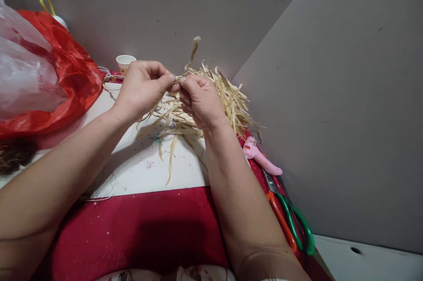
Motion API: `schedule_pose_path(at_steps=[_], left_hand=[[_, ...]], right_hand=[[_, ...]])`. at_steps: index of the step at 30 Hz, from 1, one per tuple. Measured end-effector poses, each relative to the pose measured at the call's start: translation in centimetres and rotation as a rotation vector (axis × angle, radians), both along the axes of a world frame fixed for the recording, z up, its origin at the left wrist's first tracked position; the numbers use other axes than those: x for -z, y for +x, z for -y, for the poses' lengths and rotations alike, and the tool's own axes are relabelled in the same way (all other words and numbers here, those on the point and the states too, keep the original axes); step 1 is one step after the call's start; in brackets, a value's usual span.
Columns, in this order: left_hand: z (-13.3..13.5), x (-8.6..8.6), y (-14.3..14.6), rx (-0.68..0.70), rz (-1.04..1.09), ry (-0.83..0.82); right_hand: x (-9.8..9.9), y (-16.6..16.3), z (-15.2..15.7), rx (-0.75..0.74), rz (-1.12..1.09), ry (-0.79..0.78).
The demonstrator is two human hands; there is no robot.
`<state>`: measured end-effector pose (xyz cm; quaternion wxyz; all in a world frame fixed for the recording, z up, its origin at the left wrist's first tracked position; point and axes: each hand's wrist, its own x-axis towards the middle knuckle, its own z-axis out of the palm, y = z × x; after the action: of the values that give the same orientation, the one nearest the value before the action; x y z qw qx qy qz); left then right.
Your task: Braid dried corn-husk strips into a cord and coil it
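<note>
My left hand [143,87] and my right hand [203,99] meet over the far side of the white board, fingertips almost touching. Both are closed in a pinch on a thin straw-coloured cord, mostly hidden by the fingers. Just beyond them a twisted straw cord [193,54] with a pale, fuzzy tip stands up; whether it is the same piece I cannot tell. Behind and below my right hand lies a loose heap of dried straw-like strips [236,107], flat and pale yellow. Several long strips trail from it toward me across the board.
The white board [145,177] rests on red cloth [148,215]. At left are a red plastic bag [79,78] with a clear bag inside and a paper cup [125,63]. Along the right edge lie a pink glue gun [261,157], green-handled scissors [299,223] and an orange handle [282,223]. Grey walls enclose the far and right sides.
</note>
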<state>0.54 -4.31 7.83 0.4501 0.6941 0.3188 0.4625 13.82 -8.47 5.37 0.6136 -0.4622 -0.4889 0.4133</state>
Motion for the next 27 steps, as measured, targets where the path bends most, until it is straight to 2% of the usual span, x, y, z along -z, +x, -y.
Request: schedule_pose_path(at_steps=[3, 6, 12, 19, 23, 27], left_hand=[[-0.1, -0.1, 0.0, 0.007, -0.009, -0.021], [-0.1, -0.1, -0.1, 0.002, -0.049, 0.055], [0.5, 0.5, -0.3, -0.102, -0.199, 0.419], [0.6, 1.7, -0.3, -0.222, -0.498, 0.809], [0.1, 2.1, -0.3, -0.296, -0.62, 0.893], [-0.1, 2.7, -0.3, -0.289, -0.531, 0.911]], right_hand=[[0.0, -0.1, 0.0, 0.002, 0.014, -0.002], [0.1, -0.2, -0.1, 0.007, 0.011, 0.001], [0.2, -0.4, -0.3, 0.052, -0.02, 0.023], [0.2, -0.3, -0.3, 0.09, -0.029, 0.013], [0.3, -0.4, -0.2, 0.073, -0.02, 0.029], [0.2, -0.6, -0.1, 0.055, -0.002, 0.067]])
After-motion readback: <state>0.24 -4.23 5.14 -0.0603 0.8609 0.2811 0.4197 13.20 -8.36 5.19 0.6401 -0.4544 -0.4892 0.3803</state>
